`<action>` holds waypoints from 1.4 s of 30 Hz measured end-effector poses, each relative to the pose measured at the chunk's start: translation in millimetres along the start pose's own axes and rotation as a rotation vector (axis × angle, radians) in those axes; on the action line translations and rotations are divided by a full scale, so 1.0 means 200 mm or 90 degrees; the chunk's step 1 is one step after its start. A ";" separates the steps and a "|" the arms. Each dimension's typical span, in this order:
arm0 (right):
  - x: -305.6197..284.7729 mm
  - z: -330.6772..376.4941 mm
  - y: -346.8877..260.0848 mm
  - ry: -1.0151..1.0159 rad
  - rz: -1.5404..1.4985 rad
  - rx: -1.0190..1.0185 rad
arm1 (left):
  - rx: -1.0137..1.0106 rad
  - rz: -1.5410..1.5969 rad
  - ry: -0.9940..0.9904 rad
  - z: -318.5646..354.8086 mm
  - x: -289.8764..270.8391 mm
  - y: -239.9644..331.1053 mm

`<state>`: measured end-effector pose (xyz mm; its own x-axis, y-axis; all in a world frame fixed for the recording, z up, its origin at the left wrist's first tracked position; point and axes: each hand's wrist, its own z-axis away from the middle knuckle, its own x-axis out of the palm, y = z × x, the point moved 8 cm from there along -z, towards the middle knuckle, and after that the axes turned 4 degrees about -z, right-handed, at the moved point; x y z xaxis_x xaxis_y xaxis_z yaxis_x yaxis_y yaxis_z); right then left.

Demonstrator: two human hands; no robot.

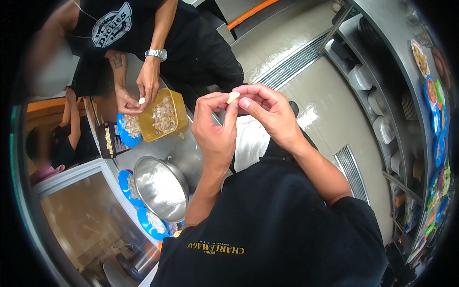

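Note:
A pale, peeled-looking garlic clove (pixel 233 97) is pinched between the thumb and forefinger of my left hand (pixel 213 119). My right hand (pixel 270 112) meets it from the other side, its fingers curled in and their tips against the clove. Both hands are raised in front of my body, off to the right of the metal counter (pixel 189 143). On that counter, a yellow tub (pixel 184 112) holds a heap of papery garlic skins (pixel 164 117). A large steel bowl (pixel 177 193) stands nearer to me; glare hides what its inside holds, if anything.
Across the counter a co-worker's hands (pixel 138 93) hold another clove above a blue plate (pixel 125 138). A black tray (pixel 117 149) with pale cloves lies beside it. Further blue plates (pixel 155 234) flank the bowl. Shelves with white containers (pixel 361 79) line the right side.

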<state>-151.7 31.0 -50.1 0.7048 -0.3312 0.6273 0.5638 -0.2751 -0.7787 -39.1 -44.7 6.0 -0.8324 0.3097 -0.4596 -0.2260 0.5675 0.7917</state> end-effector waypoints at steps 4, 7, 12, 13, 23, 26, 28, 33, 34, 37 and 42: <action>-0.01 0.01 -0.02 0.035 0.074 0.010 | 0.095 -0.047 -0.003 0.01 0.01 0.05; -0.04 0.01 0.00 0.049 -0.007 0.019 | -0.003 0.063 -0.023 0.01 0.02 0.00; -0.05 0.02 0.03 0.052 -0.156 0.100 | -0.043 0.061 -0.054 0.02 0.02 0.00; -0.05 0.02 0.04 0.048 -0.184 0.115 | -0.043 0.055 -0.048 0.02 0.02 0.01; -0.03 0.00 0.05 0.005 -0.235 0.108 | -0.067 0.046 -0.031 0.01 -0.01 0.03; -0.03 0.00 0.05 -0.012 -0.247 0.099 | -0.100 0.073 -0.052 0.00 0.01 0.02; -0.03 0.00 0.05 -0.021 -0.240 0.094 | -0.110 0.087 -0.053 0.00 0.01 0.02; 0.00 0.00 0.04 -0.023 -0.212 0.100 | -0.079 0.033 -0.050 -0.02 0.00 0.02; 0.01 0.00 0.04 -0.019 -0.204 0.100 | -0.068 0.008 -0.044 -0.03 -0.01 0.04; 0.02 0.00 0.01 0.006 -0.098 0.063 | -0.020 -0.043 -0.025 -0.03 -0.01 0.06; -0.02 -0.01 0.02 0.013 0.002 0.042 | 0.039 -0.066 -0.025 -0.02 -0.02 0.09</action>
<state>-152.5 29.6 -55.9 0.6981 -0.3508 0.6241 0.5890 -0.2143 -0.7792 -42.5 -38.1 23.6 -0.7852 0.2763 -0.5542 -0.2773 0.6434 0.7136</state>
